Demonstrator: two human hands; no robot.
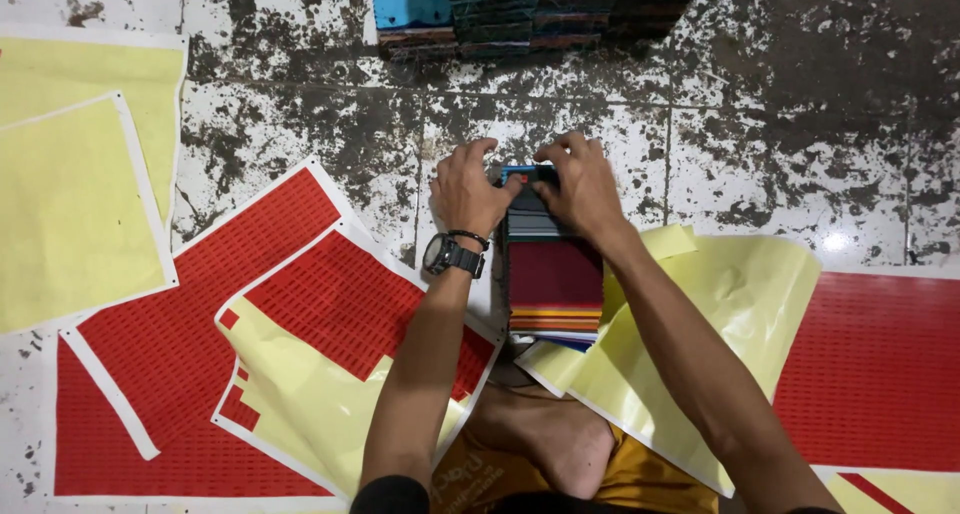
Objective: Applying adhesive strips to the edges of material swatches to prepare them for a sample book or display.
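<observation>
Inventory, head view, counted as they lie before you:

1. Your left hand, one, with a black wristwatch and a thin black band on the wrist. Its fingers curl against the left far corner of the stack, touching it.
2. Your right hand, one. Its fingers are bent over the far top edge of the same stack, pressing on a small blue piece with a red mark. Whether either hand truly grips or only presses, you cannot tell.
3. Stack of coloured sheets, one, lying on the floor between your forearms; dark red on top near you, grey bands farther off, orange and blue edges at the near end.
4. Red sticker sheets with white borders, three to your left, overlapping, and one to your right.
5. Yellow backing sheets: two at far left, one peeled over the red, one large under your right forearm.
6. Further stacks of dark coloured sheets, at the far edge, well apart; count not clear.
7. Your bare foot, one, just below the stack.
</observation>
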